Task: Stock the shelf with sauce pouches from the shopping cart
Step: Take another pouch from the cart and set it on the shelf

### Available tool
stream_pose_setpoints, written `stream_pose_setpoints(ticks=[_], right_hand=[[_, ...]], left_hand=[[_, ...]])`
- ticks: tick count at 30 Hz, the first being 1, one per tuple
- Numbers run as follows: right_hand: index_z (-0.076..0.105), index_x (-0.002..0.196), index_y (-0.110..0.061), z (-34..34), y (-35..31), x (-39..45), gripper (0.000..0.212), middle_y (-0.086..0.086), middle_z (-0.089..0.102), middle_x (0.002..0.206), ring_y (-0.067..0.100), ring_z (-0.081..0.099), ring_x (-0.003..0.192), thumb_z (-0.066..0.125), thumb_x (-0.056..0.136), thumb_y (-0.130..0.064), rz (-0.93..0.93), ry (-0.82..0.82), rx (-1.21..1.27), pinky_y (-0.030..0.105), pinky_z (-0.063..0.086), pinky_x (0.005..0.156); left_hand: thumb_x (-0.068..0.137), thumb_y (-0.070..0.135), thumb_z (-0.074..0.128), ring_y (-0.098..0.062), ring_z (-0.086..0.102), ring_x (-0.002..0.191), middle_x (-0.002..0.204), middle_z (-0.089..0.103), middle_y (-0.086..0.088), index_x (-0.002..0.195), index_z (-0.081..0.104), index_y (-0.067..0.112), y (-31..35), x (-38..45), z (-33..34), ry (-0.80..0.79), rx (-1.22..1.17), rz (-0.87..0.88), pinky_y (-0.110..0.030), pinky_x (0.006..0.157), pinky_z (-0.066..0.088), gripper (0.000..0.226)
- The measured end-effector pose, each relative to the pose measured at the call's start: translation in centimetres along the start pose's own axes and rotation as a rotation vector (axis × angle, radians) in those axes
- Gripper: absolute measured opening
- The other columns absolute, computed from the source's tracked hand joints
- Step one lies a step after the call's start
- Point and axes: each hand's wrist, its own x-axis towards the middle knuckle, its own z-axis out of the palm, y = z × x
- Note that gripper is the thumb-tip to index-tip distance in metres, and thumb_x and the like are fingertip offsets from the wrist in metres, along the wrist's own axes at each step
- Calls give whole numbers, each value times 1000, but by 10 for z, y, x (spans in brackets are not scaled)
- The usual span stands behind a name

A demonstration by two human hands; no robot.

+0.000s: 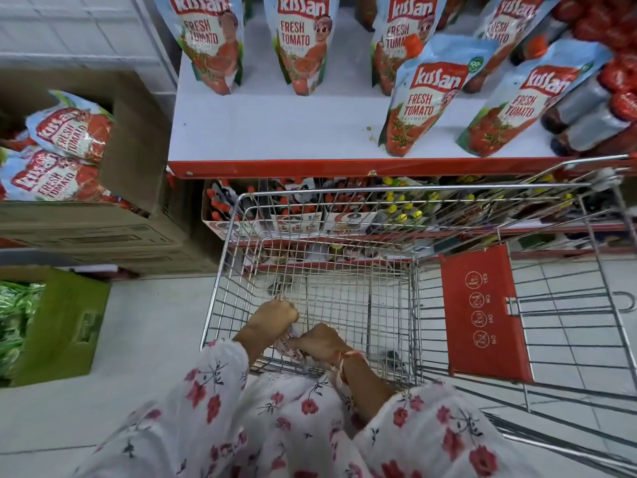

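A white shelf (275, 132) waits above our cart (344, 270). Both our left hand (275, 317) and right hand (319, 341) curl around one pouch (286, 343) low in the basket. Lifted carelessly, we judge it could snag the wire rim and slip.

Left hand (277, 317) and right hand (319, 341) lowered, side by side, fingers curled

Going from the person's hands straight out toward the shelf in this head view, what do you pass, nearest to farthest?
Floral sleeves → both hands, left hand and right hand, on a pouch in the shopping cart → cart's front wire wall → red shelf edge → standing ketchup pouches.
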Motion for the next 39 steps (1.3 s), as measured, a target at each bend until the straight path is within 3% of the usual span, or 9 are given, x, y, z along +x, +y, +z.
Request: stream_pose_setpoints(ticks=[3, 8, 14, 18, 21, 24, 27, 31, 39], right_hand=[[59, 58, -25, -4, -3, -11, 25, -6, 54, 59, 12, 52, 57, 71, 78, -35, -64, -75, -2, 19, 40, 53], [69, 96, 2, -21, -5, -35, 24, 14, 65, 78, 18, 57, 71, 68, 82, -17, -171, 57, -106, 13, 40, 54], [61, 121, -19, -71, -23, -67, 30, 7, 70, 88, 6, 46, 45, 50, 94, -9, -333, 365, -284, 9, 35, 37], [68, 112, -19, -114, -50, -92, 23, 7, 75, 84, 13, 60, 54, 57, 93, -13, -448, 625, -294, 20, 50, 53], [73, 103, -19, -142, -73, -110, 18, 5, 77, 74, 12, 54, 43, 62, 90, -13, -593, 764, -195, 17, 43, 42], [75, 94, -19, -170, -98, -126, 12, 0, 77, 76, 13, 66, 58, 66, 87, -16, -703, 828, -81, 17, 51, 53], [75, 91, -18, -198, -121, -140, 10, -5, 76, 82, 3, 67, 72, 68, 85, -16, -803, 895, 12, 19, 54, 67], [75, 88, -15, -234, -153, -152, 8, -11, 69, 75, -13, 59, 68, 68, 84, -14, -921, 994, 114, 4, 45, 61], [75, 90, -12, -278, -199, -148, 10, 7, 77, 82, 18, 66, 72, 67, 86, -16, -922, 1194, 102, 25, 48, 63]], left_hand=[[88, 2, 55, -27, 61, 108, 118, 65, -12, 113, 62, 7, 0, -5, 1, 45, -58, -10, -35, 92, 50, 26], [91, 8, 57, -14, 64, 84, 107, 68, 0, 116, 60, 18, -1, -19, -6, 234, -264, -61, -18, 76, 51, 27], [91, 28, 60, -15, 67, 87, 105, 71, -1, 112, 63, 17, -22, -44, -44, 527, -472, -107, -24, 79, 55, 24], [84, 20, 71, -14, 67, 80, 97, 75, -3, 103, 70, 16, -37, -61, -82, 762, -563, -116, -21, 76, 54, 19], [80, 19, 75, -2, 61, 73, 94, 77, 0, 102, 71, 15, -46, -72, -113, 901, -569, -110, -3, 65, 41, 23], [78, 18, 76, -5, 67, 78, 91, 75, 1, 100, 71, 14, -50, -82, -147, 1016, -665, -50, -16, 70, 56, 23], [77, 22, 76, 7, 65, 70, 81, 70, 13, 96, 71, 19, -54, -89, -183, 1109, -761, -24, -6, 64, 52, 20], [78, 21, 75, 5, 67, 76, 78, 66, 22, 92, 71, 22, -60, -92, -232, 1211, -856, 20, -19, 69, 60, 15], [75, 17, 78, 6, 63, 68, 75, 67, 11, 90, 74, 13, -78, -75, -300, 1305, -759, 14, 3, 61, 46, 16]])
